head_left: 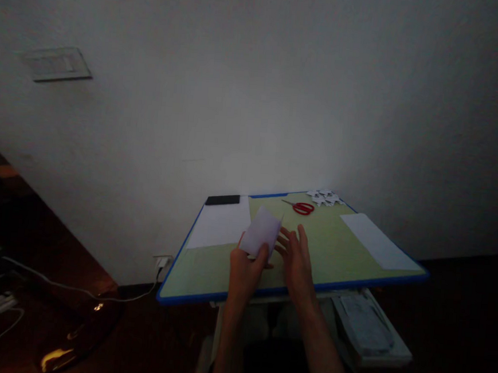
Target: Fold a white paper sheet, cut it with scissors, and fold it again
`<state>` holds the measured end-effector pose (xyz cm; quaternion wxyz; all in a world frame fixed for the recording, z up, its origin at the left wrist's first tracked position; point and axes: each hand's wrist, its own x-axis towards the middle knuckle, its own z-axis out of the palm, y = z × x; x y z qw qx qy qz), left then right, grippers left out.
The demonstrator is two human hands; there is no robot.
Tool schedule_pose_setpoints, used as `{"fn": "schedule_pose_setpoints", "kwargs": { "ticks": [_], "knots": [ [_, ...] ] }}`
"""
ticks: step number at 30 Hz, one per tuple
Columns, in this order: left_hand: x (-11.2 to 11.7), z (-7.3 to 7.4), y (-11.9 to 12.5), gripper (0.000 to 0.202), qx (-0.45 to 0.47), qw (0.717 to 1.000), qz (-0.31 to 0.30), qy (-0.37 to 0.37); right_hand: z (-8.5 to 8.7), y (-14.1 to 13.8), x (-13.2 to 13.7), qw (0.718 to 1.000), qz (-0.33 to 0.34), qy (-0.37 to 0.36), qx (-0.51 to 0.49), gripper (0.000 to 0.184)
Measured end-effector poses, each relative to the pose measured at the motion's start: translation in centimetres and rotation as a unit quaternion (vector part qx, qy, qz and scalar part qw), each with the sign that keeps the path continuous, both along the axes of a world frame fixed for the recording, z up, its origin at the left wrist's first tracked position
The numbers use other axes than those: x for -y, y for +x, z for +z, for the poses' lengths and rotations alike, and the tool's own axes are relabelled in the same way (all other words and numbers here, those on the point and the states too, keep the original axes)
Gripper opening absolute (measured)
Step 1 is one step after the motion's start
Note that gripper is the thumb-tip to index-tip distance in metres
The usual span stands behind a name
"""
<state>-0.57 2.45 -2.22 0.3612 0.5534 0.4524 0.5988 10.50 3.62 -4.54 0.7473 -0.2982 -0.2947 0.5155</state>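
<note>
My left hand (248,268) grips a small folded piece of white paper (262,232) by its lower edge, thumb on the near face. The paper is held up above the green tabletop (207,275). Just right of it, my right hand (297,262) has its fingers apart and holds nothing; its fingertips are close to the paper's right edge, and whether they touch it I cannot tell. Beyond the hands lie red-handled scissors (303,208), blades pointing left. A pile of white cut or folded paper pieces (326,198) sits at the far right corner.
A white sheet (220,227) lies on the left with a dark flat object (222,200) on its far edge. Another white sheet (378,242) lies at the right. The table has a blue rim (197,298). Below right juts an open drawer (371,328). A wall (256,95) stands behind.
</note>
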Motion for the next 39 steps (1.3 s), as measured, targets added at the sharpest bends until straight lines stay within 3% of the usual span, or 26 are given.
{"fn": "schedule_pose_setpoints", "kwargs": {
  "ticks": [5, 9, 12, 15, 18, 21, 25, 27, 31, 39],
  "knots": [
    [0.0, -0.3, 0.1, 0.012, -0.100, 0.987, 0.107, 0.067, 0.3, 0.1, 0.9, 0.999, 0.034, 0.023, -0.010, 0.104],
    [0.3, -0.2, 0.0, 0.011, -0.111, 0.981, 0.128, 0.091, 1.3, 0.5, 1.9, 0.998, 0.031, 0.021, 0.047, 0.114],
    [0.3, -0.1, 0.1, 0.015, -0.074, 0.984, 0.129, 0.101, 1.9, 0.9, 2.4, 0.997, 0.024, -0.008, 0.078, 0.085],
    [0.1, -0.2, 0.1, 0.027, 0.026, 0.986, 0.136, 0.097, 2.2, 1.4, 2.5, 0.993, 0.018, -0.022, 0.110, 0.052],
    [-0.2, -0.5, 0.0, 0.041, 0.119, 0.979, 0.144, 0.080, 2.2, 2.1, 2.5, 0.991, 0.022, -0.015, 0.133, 0.047],
    [-0.3, -1.0, -0.4, 0.048, 0.160, 0.979, 0.126, 0.020, 2.1, 2.8, 2.5, 0.987, 0.041, -0.001, 0.154, 0.049],
    [-0.1, -1.6, -0.5, 0.038, 0.094, 0.990, 0.095, -0.035, 1.9, 3.3, 2.6, 0.982, 0.052, 0.015, 0.183, 0.047],
    [0.0, -1.7, -0.3, 0.039, 0.086, 0.991, 0.092, -0.043, 1.8, 3.3, 2.5, 0.983, 0.036, 0.015, 0.182, 0.046],
    [0.3, -1.4, 0.3, 0.041, 0.153, 0.985, 0.068, -0.046, 1.5, 3.3, 2.0, 0.988, 0.004, 0.004, 0.153, 0.044],
    [0.4, -0.4, 1.2, 0.064, 0.239, 0.969, 0.031, -0.054, 2.0, 3.5, 1.8, 0.987, -0.034, 0.009, 0.155, 0.043]
  ]
}}
